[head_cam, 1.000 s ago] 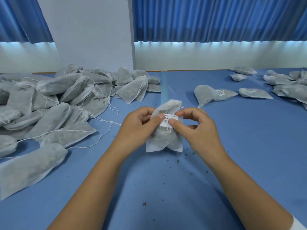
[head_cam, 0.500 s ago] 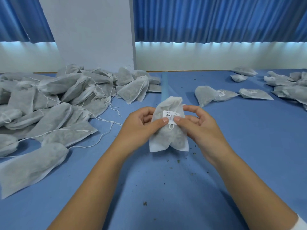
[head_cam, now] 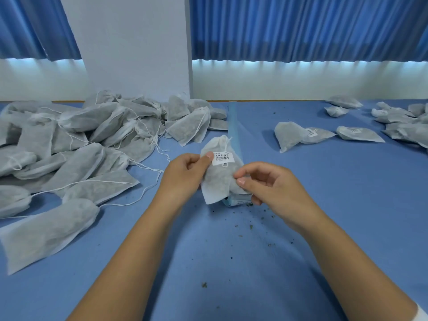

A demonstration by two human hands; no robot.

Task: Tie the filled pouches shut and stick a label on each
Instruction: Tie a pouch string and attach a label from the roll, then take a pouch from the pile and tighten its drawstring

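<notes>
**Soft, light pouch pinched between both grips, label on**

Nearest the person, below the two grips, dark crumbs lie scattered on the blue tabletop. This suggests the filling is loose and dry and could sift out through the cloth or through a slack neck.

The left grip is closed on the left edge of the pouch, with its thumb lying just beside the white label. The right grip appears to pinch the pouch's right edge between thumb and forefinger, the other fingers curled. The pouch stands upright between them. Its bottom corner is at the tabletop and its gathered neck points away from the person.

The thin non-woven cloth sags and creases, so it should feel light, limp and easy to crush. A firm pinch at the neck or on the drawstring should carry it best. Squeezing the belly could peel the label off.

Under the right grip sits what looks like a label roll, and a blue backing strip runs beyond the pouch.

Farther off, left of the left grip, is a heap of pouches with trailing strings. Well right of the right grip lie labelled pouches.
</notes>
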